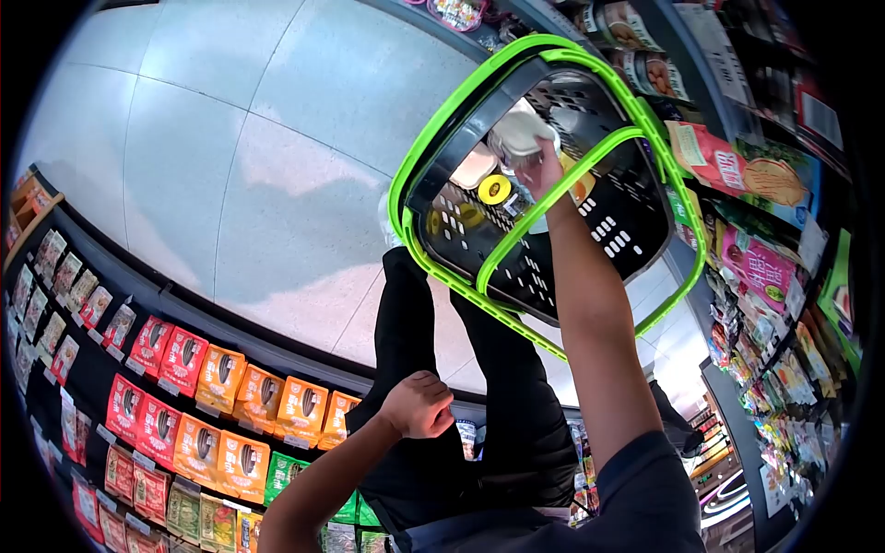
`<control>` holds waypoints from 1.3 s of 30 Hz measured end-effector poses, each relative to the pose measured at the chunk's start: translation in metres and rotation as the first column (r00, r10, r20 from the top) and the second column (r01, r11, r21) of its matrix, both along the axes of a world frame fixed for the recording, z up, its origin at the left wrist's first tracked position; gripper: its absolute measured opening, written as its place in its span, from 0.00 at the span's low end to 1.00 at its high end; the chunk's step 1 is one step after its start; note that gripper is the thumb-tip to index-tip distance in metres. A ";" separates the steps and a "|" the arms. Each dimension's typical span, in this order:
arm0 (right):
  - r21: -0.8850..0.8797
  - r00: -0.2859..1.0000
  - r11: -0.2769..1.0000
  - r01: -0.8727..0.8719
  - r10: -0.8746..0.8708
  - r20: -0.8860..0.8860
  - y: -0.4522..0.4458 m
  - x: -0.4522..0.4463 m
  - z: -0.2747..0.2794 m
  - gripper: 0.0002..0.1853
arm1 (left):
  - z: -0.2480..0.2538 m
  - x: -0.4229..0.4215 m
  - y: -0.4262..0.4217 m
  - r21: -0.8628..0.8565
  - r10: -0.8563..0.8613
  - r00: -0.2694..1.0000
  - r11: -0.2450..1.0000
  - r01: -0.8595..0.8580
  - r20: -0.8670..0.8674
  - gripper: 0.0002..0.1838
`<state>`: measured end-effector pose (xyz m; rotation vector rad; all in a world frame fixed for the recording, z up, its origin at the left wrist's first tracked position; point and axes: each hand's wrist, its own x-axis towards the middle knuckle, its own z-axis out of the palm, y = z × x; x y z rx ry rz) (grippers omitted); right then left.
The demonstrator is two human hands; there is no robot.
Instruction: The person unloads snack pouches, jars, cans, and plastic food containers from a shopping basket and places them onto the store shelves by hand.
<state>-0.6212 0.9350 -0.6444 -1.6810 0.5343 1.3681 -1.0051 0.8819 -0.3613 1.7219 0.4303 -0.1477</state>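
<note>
Right hand (pixel 539 170) is down inside the black basket (pixel 590 249) with green rim, at a white container (pixel 518 131). Fingers there bent against it; can't tell if they pinch it or just touch. Left hand (pixel 419 405) curled in a loose fist over the left leg (pixel 406 323), fingers pressed together, nothing visible in it.

Status: white container is within basket walls, hand not clear of it yet. Already in beside it: a pale pack (pixel 472 166) and an item with a yellow lid (pixel 494 190). Full count not readable, hand and handle (pixel 525 230) block part. Packets on the left shelf (pixel 221 378) hang in rows, untouched by either hand.
</note>
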 end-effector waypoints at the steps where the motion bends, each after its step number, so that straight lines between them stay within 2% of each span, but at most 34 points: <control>1: -0.001 1.000 1.000 0.020 -0.020 0.024 -0.009 0.000 0.012 0.30 | 0.002 0.002 -0.001 0.006 0.001 1.000 1.000 -0.001 0.011 0.06; 2: 0.111 0.994 0.988 0.110 -0.110 -0.013 -0.020 -0.002 0.026 0.28 | 0.001 0.004 -0.004 0.017 0.014 1.000 1.000 -0.014 -0.001 0.06; 3: 0.105 0.999 0.994 0.036 -0.035 -0.004 -0.045 0.004 0.023 0.28 | 0.000 0.006 -0.006 0.030 0.025 1.000 0.999 -0.025 -0.014 0.06; 4: -0.049 0.997 0.996 0.077 -0.079 -0.022 -0.051 0.002 0.050 0.29 | 0.002 0.008 -0.005 0.036 0.009 0.999 0.999 -0.008 -0.039 0.07; 5: -0.010 0.988 0.999 0.042 -0.043 -0.151 -0.075 0.012 0.058 0.30 | 0.002 0.011 -0.007 0.047 0.005 1.000 0.999 -0.004 -0.025 0.07; 7: -0.057 0.988 0.998 -0.023 0.015 -0.151 -0.098 0.009 0.118 0.31 | 0.004 0.017 -0.011 0.127 0.019 0.998 0.992 -0.010 -0.065 0.08; 9: -0.088 0.983 0.995 0.040 -0.055 -0.176 -0.126 0.008 0.165 0.35 | 0.009 0.023 -0.015 0.165 -0.009 0.995 0.986 0.025 -0.099 0.08; 12: -0.126 0.965 0.981 0.146 -0.170 -0.200 -0.163 0.001 0.231 0.28 | 0.011 0.028 -0.022 0.284 0.011 0.982 0.958 0.044 -0.190 0.09; 13: -0.005 0.967 0.995 0.099 -0.097 -0.236 -0.177 0.002 0.251 0.25 | 0.008 0.028 -0.029 0.291 0.035 0.968 0.956 0.040 -0.248 0.10; 15: 0.045 0.971 0.995 0.092 -0.080 -0.224 -0.188 -0.009 0.291 0.23 | 0.022 0.041 -0.037 0.342 0.186 0.908 0.938 -0.051 -0.375 0.14; 16: 0.034 0.974 0.994 0.101 -0.092 -0.207 -0.177 -0.019 0.325 0.24 | 0.041 0.055 -0.032 0.246 0.280 0.826 0.953 -0.177 -0.490 0.17; 17: 0.125 0.970 0.992 0.008 0.023 -0.242 -0.185 -0.021 0.338 0.27 | 0.062 0.068 -0.027 0.158 0.347 0.721 0.935 -0.318 -0.601 0.21; 18: 0.127 0.955 0.991 0.048 -0.009 -0.295 -0.184 -0.032 0.350 0.29 | 0.062 0.072 -0.027 0.053 0.407 0.649 0.869 -0.492 -0.643 0.28; 19: 0.153 0.948 0.987 -0.058 0.102 -0.300 -0.181 -0.038 0.372 0.31 | 0.037 0.067 -0.038 -0.149 0.459 0.677 0.755 -0.638 -0.575 0.33; 21: 0.139 0.930 0.977 -0.160 0.196 -0.311 -0.162 -0.057 0.423 0.33 | 0.125 0.097 0.000 -0.374 0.351 0.501 0.371 -0.850 -0.791 0.36; 23: 0.255 0.907 0.941 -0.221 0.294 -0.301 -0.151 -0.077 0.446 0.34 | 0.156 0.094 0.010 -0.520 0.375 0.613 0.326 -0.789 -0.696 0.37; 25: 0.272 0.859 0.900 -0.341 0.416 -0.298 -0.143 -0.092 0.457 0.34 | 0.199 0.089 0.018 -0.611 0.407 0.667 0.278 -0.741 -0.624 0.36; 27: 0.310 0.807 0.858 -0.410 0.500 -0.315 -0.129 -0.106 0.478 0.34 | 0.235 0.078 0.028 -0.581 0.434 0.648 0.295 -0.758 -0.625 0.32; 29: 0.351 0.765 0.818 -0.455 0.561 -0.317 -0.115 -0.117 0.493 0.35 | 0.250 0.059 0.029 -0.666 0.496 0.672 0.227 -0.711 -0.549 0.30; 30: 0.361 0.734 0.801 -0.477 0.589 -0.337 -0.106 -0.120 0.506 0.35 | 0.273 0.055 0.034 -0.694 0.531 0.663 0.180 -0.697 -0.528 0.29; 32: 0.367 0.726 0.778 -0.509 0.618 -0.302 -0.085 -0.131 0.548 0.34 | 0.303 0.044 0.042 -0.659 0.552 0.622 0.165 -0.734 -0.555 0.29; 34: 0.365 0.726 0.766 -0.529 0.631 -0.273 -0.071 -0.141 0.572 0.33 | 0.309 0.028 0.048 -0.608 0.549 0.562 0.120 -0.785 -0.618 0.29; 35: 0.393 0.710 0.717 -0.576 0.677 -0.193 -0.064 -0.148 0.578 0.31 | 0.310 0.021 0.057 -0.612 0.553 0.567 0.125 -0.781 -0.610 0.29; 36: 0.413 0.689 0.665 -0.622 0.716 -0.115 -0.058 -0.156 0.584 0.30 | 0.315 0.013 0.064 -0.637 0.529 0.572 0.076 -0.768 -0.627 0.29; 37: 0.431 0.702 0.686 -0.586 0.695 -0.152 -0.049 -0.162 0.591 0.27 | 0.318 0.003 0.071 -0.657 0.504 0.577 0.025 -0.753 -0.642 0.30; 39: 0.444 0.727 0.688 -0.574 0.677 -0.110 -0.031 -0.177 0.607 0.26 | 0.323 -0.011 0.091 -0.660 0.512 0.596 0.074 -0.748 -0.618 0.30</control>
